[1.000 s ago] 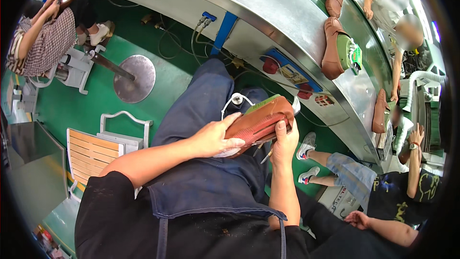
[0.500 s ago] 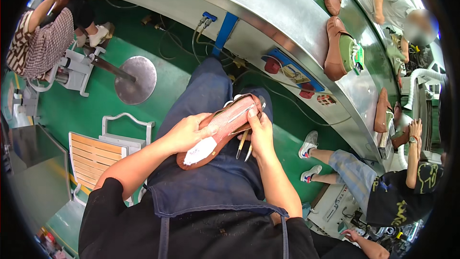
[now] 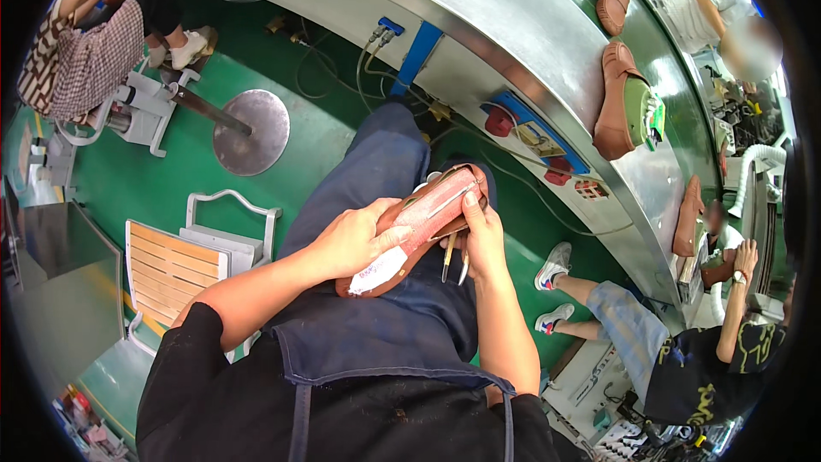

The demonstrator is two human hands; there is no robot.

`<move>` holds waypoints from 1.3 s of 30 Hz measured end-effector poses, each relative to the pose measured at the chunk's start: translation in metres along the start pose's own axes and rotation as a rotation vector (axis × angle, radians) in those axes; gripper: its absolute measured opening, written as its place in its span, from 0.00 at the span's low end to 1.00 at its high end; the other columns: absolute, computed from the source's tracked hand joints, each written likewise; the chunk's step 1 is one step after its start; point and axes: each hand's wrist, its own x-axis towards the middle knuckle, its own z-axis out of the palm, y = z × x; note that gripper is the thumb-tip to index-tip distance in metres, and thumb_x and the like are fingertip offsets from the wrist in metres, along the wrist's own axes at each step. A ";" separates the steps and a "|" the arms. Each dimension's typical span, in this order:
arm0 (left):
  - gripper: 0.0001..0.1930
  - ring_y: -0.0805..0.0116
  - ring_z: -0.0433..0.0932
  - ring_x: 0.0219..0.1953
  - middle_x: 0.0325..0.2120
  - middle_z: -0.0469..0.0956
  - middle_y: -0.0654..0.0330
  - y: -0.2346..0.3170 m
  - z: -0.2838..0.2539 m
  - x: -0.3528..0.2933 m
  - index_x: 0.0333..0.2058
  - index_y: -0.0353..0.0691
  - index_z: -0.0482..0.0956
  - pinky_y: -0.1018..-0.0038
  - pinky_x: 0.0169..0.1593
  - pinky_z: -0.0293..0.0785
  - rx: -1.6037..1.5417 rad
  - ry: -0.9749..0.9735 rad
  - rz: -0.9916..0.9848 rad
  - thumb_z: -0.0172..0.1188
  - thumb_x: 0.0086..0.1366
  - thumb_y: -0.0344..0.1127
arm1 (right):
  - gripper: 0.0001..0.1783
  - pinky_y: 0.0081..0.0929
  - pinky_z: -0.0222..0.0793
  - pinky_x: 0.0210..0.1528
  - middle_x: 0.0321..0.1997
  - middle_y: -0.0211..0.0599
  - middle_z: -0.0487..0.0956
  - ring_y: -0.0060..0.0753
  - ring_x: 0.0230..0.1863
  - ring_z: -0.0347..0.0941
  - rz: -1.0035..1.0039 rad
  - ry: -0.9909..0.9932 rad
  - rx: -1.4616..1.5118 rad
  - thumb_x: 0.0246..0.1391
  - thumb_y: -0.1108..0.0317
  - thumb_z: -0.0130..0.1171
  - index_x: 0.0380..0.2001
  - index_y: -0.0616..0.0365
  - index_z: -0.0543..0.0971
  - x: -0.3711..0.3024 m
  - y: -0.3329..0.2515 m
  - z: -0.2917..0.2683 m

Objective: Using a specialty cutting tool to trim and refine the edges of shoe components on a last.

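A brown shoe [image 3: 428,216] is held at a slant above my lap, with a pinkish strip along its upturned face. At its near end is a white patch [image 3: 379,270]. My left hand [image 3: 355,238] is closed round the near-left side, its thumb pressing beside the patch. My right hand [image 3: 481,238] grips the far-right end, thumb laid on the pinkish strip. From under the right fingers hang two thin tools: one with a yellowish shaft [image 3: 447,260], the other pale and pointed [image 3: 464,269]. Their upper ends are hidden by the hand.
A metal-edged bench [image 3: 513,43] curves ahead and right, bearing several brown shoes [image 3: 617,107]. Cables and red sockets [image 3: 499,122] are on its side. A slatted wooden chair [image 3: 175,263] stands left, near a round metal base [image 3: 251,133]. Other people work left and right.
The view has shifted slightly. Both hands keep their hold, and the shoe has tipped a little, its white patch looking narrower. A co-worker's hand at the lower right has left view.
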 end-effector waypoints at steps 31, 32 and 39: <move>0.14 0.34 0.79 0.32 0.26 0.79 0.37 0.001 -0.039 0.045 0.33 0.29 0.81 0.52 0.39 0.76 0.231 -0.077 0.224 0.56 0.73 0.35 | 0.32 0.25 0.80 0.28 0.40 0.33 0.77 0.25 0.34 0.79 0.079 -0.015 -0.203 0.64 0.64 0.68 0.64 0.68 0.68 -0.038 -0.029 -0.024; 0.15 0.45 0.81 0.27 0.23 0.79 0.41 -0.010 -0.044 0.051 0.32 0.29 0.80 0.57 0.36 0.76 0.172 -0.128 0.243 0.57 0.73 0.36 | 0.32 0.25 0.80 0.29 0.40 0.33 0.78 0.24 0.34 0.80 0.089 -0.010 -0.206 0.64 0.64 0.68 0.64 0.68 0.69 -0.040 -0.030 -0.025; 0.17 0.56 0.84 0.36 0.31 0.84 0.47 -0.026 -0.028 0.054 0.42 0.32 0.83 0.64 0.45 0.79 -0.058 -0.157 0.130 0.61 0.72 0.44 | 0.31 0.24 0.81 0.29 0.41 0.31 0.78 0.24 0.35 0.81 0.082 -0.054 -0.194 0.64 0.68 0.67 0.65 0.66 0.69 -0.048 -0.040 -0.038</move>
